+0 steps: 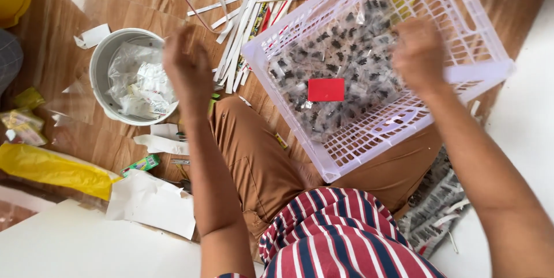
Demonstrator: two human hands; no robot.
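At the bottom of the view, nearest the camera, a red-and-white striped shirt [334,237] and brown trousers [259,157] belong to a person sitting on the wooden plank floor [69,70]. A pale white surface [57,249] edges the floor at the lower left, and another runs along the right side. Beside the left knee lie a crumpled sheet of white paper [153,200], a long yellow plastic bag [52,168] and a small green packet [140,164]. By the right thigh sits a heap of small clear sachets with dark contents [435,209].

Across the lap and onto the floor rests a white perforated plastic basket [473,41], tilted, its bottom covered with many more of the small clear sachets; a flat red rectangular card [326,89] lies on top of them near the middle. The right hand [418,53] hovers over the basket's right half, blurred, fingers curled loosely; whether it grips anything I cannot tell. The left hand [187,70] is raised between the basket and a round grey bucket [101,64], also blurred, fingers loosely bent, and a hold cannot be made out.

The bucket holds crumpled clear plastic wrappers [138,85]. Farther off, a scatter of long white paper strips [242,30] lies on the floor beside the basket's far-left corner.
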